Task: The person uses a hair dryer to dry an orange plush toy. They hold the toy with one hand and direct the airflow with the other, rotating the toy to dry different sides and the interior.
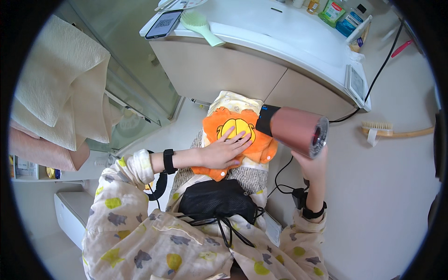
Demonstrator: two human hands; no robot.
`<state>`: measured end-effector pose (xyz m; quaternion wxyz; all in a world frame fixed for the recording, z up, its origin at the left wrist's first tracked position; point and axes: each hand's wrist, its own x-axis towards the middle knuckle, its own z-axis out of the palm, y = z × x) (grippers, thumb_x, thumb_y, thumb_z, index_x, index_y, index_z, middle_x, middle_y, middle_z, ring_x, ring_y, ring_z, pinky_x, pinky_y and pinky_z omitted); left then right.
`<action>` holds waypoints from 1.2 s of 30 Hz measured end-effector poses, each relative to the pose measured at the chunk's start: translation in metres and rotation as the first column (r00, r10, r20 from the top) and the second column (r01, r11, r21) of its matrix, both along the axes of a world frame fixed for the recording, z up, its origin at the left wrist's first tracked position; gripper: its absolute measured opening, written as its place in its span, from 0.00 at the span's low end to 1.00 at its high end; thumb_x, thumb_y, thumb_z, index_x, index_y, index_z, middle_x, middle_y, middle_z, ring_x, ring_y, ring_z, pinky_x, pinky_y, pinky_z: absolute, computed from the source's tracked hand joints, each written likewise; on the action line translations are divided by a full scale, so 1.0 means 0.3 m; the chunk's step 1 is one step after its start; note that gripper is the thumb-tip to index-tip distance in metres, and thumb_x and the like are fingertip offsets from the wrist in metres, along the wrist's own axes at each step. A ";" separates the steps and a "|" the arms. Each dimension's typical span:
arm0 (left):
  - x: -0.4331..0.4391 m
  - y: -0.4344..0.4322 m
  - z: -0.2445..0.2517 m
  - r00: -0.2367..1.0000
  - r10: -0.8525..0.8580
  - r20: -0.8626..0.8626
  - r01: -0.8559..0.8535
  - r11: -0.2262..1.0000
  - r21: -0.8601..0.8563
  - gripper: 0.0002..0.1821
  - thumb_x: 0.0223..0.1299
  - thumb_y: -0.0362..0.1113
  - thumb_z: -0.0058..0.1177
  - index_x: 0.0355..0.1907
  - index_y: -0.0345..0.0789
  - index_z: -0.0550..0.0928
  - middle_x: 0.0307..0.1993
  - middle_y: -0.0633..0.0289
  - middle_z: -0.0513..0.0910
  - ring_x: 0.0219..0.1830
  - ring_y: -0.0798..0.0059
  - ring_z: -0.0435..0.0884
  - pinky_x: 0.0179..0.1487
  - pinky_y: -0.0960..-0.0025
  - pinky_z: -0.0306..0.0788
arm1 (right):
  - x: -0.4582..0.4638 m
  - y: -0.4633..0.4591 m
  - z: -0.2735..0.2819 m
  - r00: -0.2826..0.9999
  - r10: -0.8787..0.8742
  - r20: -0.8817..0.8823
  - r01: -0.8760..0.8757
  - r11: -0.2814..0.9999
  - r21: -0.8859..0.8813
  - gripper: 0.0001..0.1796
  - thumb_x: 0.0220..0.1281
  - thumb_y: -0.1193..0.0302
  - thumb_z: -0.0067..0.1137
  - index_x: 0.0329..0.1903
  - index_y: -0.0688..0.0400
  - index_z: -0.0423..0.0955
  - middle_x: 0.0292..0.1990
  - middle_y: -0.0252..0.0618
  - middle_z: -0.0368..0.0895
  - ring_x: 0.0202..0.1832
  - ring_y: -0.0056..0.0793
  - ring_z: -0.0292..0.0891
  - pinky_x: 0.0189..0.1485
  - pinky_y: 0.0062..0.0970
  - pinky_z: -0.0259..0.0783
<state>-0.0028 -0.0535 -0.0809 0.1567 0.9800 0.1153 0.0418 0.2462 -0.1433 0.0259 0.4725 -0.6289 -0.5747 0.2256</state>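
Observation:
A bright orange plush cloth piece (213, 123) with a yellow cartoon face and white snap buttons lies across my lap, over a pale patterned cloth (235, 98). Flat on its face rests my left hand (222, 151), fingers spread and gripping nothing. My right hand (309, 163) holds a rose-pink hair dryer (294, 127) at the right of the cloth. The dryer's black nozzle (267, 119) points left, close to the orange plush; most of its handle is hidden behind the barrel. A black mesh pouch (217, 197) with cords hangs at my waist.
Ahead stands a white washbasin (297, 45) with a phone (163, 23), a green hairbrush (201, 28), and mouthwash bottles (350, 21). Towels (63, 84) hang at left by a glass shower panel (140, 70). At right are a wooden-handled brush (402, 133) and a black cord (383, 66).

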 end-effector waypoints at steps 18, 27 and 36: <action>-0.057 0.207 0.058 0.447 0.876 -0.182 -0.122 -0.142 -0.982 0.15 0.62 0.36 0.41 0.47 0.28 0.71 0.42 0.54 0.77 0.45 0.63 0.76 0.50 0.63 0.69 | 0.022 0.008 -0.065 0.955 -0.187 -0.231 0.178 0.982 -0.060 0.28 0.33 0.80 0.68 0.45 0.65 0.69 0.39 0.39 0.77 0.40 0.29 0.75 0.45 0.27 0.70; 0.023 0.326 0.233 0.826 0.432 -0.362 -0.173 -0.418 -0.892 0.22 0.64 0.45 0.44 0.54 0.32 0.70 0.52 0.58 0.75 0.51 0.71 0.75 0.56 0.68 0.69 | 0.049 -0.028 -0.136 0.897 -0.321 -0.304 0.330 0.944 -0.023 0.19 0.40 0.82 0.61 0.40 0.66 0.70 0.31 0.40 0.76 0.31 0.27 0.73 0.34 0.25 0.69; 0.025 0.323 0.351 0.904 0.414 -0.105 0.035 -0.316 -0.948 0.27 0.66 0.47 0.41 0.62 0.34 0.62 0.60 0.59 0.67 0.59 0.71 0.68 0.63 0.67 0.61 | 0.075 -0.105 0.001 0.740 -0.383 -0.553 0.462 0.887 0.004 0.17 0.43 0.85 0.59 0.41 0.68 0.71 0.30 0.44 0.77 0.27 0.31 0.73 0.29 0.27 0.71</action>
